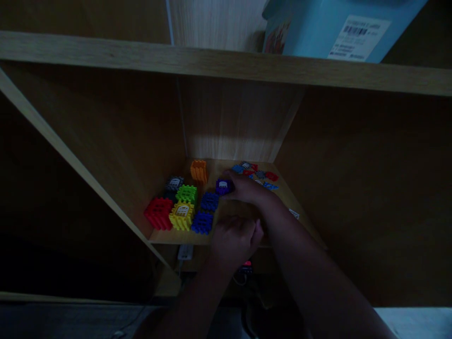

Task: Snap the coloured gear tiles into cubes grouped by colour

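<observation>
Right hand point(247, 190) gripping purple cube point(223, 186), toothed edges, pale label, left hand point(235, 240) fisted.

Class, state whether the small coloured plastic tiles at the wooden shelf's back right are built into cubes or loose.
Loose: the small coloured plastic tiles lie flat and scattered on the wooden shelf, beyond the right hand.

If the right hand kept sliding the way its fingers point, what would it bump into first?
The purple block, already at the right hand fingertips. Past that, probably the orange block further back, though depth is hard to judge in this dim view.
</observation>
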The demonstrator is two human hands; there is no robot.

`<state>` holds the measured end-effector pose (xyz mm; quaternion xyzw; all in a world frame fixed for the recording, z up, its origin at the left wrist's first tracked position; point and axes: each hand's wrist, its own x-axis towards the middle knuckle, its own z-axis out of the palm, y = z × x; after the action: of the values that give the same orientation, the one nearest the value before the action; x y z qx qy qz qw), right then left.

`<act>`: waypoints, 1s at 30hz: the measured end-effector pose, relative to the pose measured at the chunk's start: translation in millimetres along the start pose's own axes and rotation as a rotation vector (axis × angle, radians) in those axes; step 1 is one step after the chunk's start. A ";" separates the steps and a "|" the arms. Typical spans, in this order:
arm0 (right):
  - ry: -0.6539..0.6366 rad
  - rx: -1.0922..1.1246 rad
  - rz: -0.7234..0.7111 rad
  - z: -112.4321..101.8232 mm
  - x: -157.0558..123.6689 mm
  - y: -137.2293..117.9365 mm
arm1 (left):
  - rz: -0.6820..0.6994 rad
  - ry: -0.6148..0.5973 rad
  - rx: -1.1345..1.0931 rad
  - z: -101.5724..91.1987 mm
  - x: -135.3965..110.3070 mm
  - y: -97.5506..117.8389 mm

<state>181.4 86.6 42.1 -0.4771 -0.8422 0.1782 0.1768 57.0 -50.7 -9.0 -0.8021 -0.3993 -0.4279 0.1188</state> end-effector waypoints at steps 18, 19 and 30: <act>0.221 -0.417 0.215 24.7 -13.0 43.4 | -0.012 -0.048 0.023 1.2 -1.4 -1.0; 0.228 -0.424 0.228 24.4 -9.2 44.8 | -0.013 -0.049 0.026 1.4 -1.1 -1.0; 0.248 -0.456 0.200 26.0 5.8 52.1 | -0.006 -0.049 0.028 -0.2 -0.2 0.9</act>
<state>205.0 113.3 -4.3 -0.6037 -0.7811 -0.0591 0.1483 57.5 -51.5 -8.9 -0.8095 -0.4104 -0.4027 0.1190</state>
